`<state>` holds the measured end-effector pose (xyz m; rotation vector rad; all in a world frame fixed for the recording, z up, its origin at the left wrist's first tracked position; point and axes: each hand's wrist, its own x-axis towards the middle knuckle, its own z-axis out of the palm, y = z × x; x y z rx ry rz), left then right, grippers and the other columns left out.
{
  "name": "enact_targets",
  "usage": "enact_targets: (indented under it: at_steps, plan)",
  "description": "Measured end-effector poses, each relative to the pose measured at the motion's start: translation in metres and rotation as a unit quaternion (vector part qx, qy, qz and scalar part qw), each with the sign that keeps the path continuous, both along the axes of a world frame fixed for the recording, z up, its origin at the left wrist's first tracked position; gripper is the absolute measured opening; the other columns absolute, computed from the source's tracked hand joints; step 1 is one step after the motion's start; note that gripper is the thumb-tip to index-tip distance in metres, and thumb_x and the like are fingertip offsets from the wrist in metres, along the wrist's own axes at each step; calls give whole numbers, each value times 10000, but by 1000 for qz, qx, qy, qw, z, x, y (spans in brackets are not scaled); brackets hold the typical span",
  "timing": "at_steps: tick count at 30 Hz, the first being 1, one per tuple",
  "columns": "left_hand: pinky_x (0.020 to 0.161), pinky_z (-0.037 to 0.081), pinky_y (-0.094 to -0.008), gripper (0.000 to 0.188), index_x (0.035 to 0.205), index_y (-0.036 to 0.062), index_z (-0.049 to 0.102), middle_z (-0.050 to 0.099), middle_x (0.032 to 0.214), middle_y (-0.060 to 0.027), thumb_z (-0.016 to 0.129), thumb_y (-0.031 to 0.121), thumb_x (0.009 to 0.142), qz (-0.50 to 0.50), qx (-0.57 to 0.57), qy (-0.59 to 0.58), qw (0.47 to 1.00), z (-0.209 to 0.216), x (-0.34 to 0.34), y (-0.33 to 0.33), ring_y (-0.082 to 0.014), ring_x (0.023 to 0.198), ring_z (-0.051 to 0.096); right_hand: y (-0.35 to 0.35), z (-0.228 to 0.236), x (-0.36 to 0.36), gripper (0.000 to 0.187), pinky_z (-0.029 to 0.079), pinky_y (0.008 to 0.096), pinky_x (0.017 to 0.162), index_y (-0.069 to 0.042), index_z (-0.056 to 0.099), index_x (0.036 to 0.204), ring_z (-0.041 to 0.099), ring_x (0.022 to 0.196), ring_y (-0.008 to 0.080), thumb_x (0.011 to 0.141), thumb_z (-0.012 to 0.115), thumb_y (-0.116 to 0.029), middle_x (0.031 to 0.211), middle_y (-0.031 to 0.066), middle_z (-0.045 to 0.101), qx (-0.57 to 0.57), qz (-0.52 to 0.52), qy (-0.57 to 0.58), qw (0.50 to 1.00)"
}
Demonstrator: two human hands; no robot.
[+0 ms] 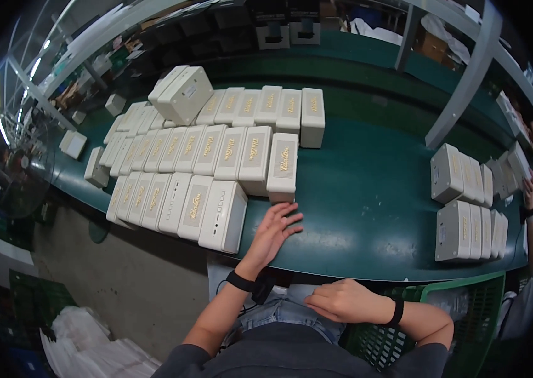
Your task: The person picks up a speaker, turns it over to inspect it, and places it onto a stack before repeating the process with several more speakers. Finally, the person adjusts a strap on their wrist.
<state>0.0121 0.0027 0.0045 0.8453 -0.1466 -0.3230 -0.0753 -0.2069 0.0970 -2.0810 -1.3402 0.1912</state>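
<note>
Smooth oblong box [284, 166]; left fingers [292, 219] near

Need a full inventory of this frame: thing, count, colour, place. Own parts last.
Worktable: one, green, across the centre
Left-group boxes: over twenty, off-white, rows on table's left, some stacked on top
Right-group boxes: several, off-white, two short rows, table's right
Dark boxes: several, black, far side
Metal frame: one, grey, above table
Crates: at least two, green, lower right and lower left
Bags: count unclear, white, lower left
Co-worker's arm: one, bare, right edge
Wristbands: two, black, own wrists
Left hand: one, bare, near left-group boxes
Right hand: one, bare, lower centre
</note>
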Motion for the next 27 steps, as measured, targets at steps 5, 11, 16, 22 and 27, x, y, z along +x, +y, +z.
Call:
enact_targets:
  at_steps: [5,11,16,22,27]
  plan:
    - [1051,324,-454,364,1265,10,363,370,1348,-199,447,114,926,51,9,-43,998,-2,6,-5,-327,1272,361,1,2,-11,107,463,333,533,-26,494,780,567,627,238,782,551,-116,679,71,496,25,52,-11,998]
    - [1079,278,-478,396,1296,-13,331,320,1389,-216,426,98,928,34,-40,8,999,-11,15,0,-344,1304,311,-2,26,-24,124,460,331,553,-30,475,769,567,652,247,710,553,-107,703,75,497,84,67,-84,991]
    - [1083,262,-506,374,1268,-34,358,339,1378,-231,436,108,932,25,9,-13,1000,-23,27,6,-366,1302,309,-5,35,-23,138,450,337,524,-14,498,831,557,640,243,784,536,-139,717,77,499,200,62,-153,966]
    - [1113,232,-450,483,1338,-86,255,284,1410,-237,404,150,944,-1,60,-16,998,-11,20,13,-330,1332,262,-1,21,-9,136,440,376,514,-41,519,725,583,650,267,800,525,-155,658,89,539,216,8,-168,962]
    - [1116,235,-420,488,1334,-99,249,292,1400,-246,393,164,949,36,89,-6,995,-11,15,3,-320,1322,282,-2,-1,1,158,438,394,513,-37,530,700,594,637,282,796,528,-163,655,94,568,159,-39,-186,969]
